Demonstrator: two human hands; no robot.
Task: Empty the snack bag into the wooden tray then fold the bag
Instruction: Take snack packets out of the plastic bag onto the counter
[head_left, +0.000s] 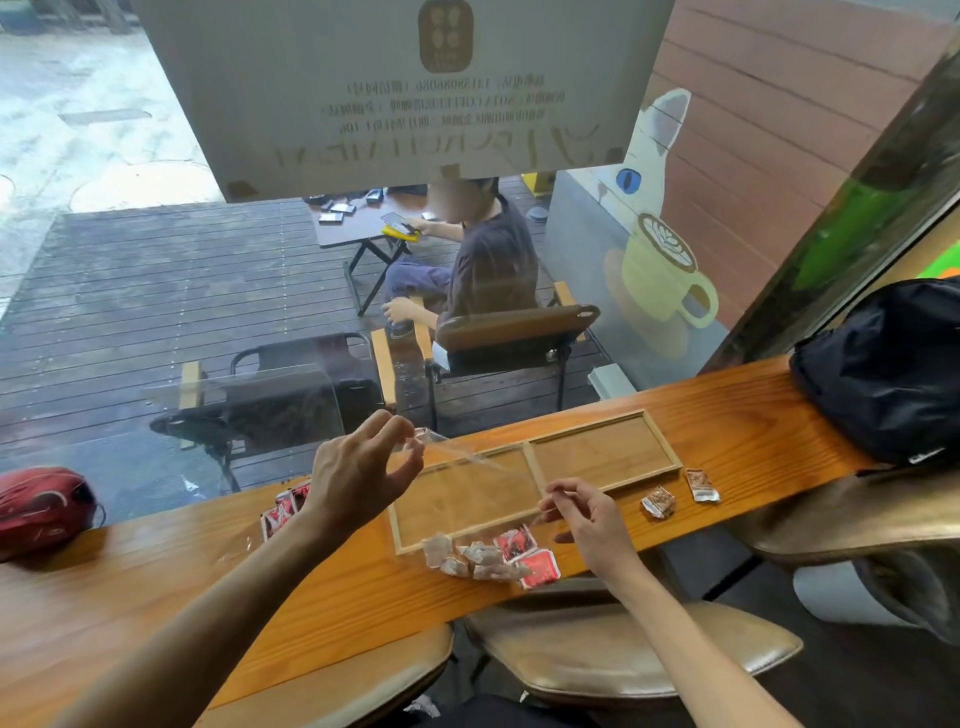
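Note:
A clear plastic snack bag (467, 467) hangs stretched above the wooden tray (602, 488). My left hand (363, 478) pinches its upper left corner and my right hand (582, 514) pinches its right edge. Several wrapped snacks (488, 558), pale and red, lie bunched in the bag's lower end, over the tray's near rim and the counter. Both tray compartments show bare wood. Red packets (283, 512) lie on the counter behind my left wrist. Two brown packets (675, 493) lie right of the tray.
The tray sits on a narrow wooden counter (753, 415) against a window. A black backpack (883, 369) rests at the counter's right end, a red bag (41, 506) at its left. Stools (623, 654) stand below. A person sits outside behind the glass.

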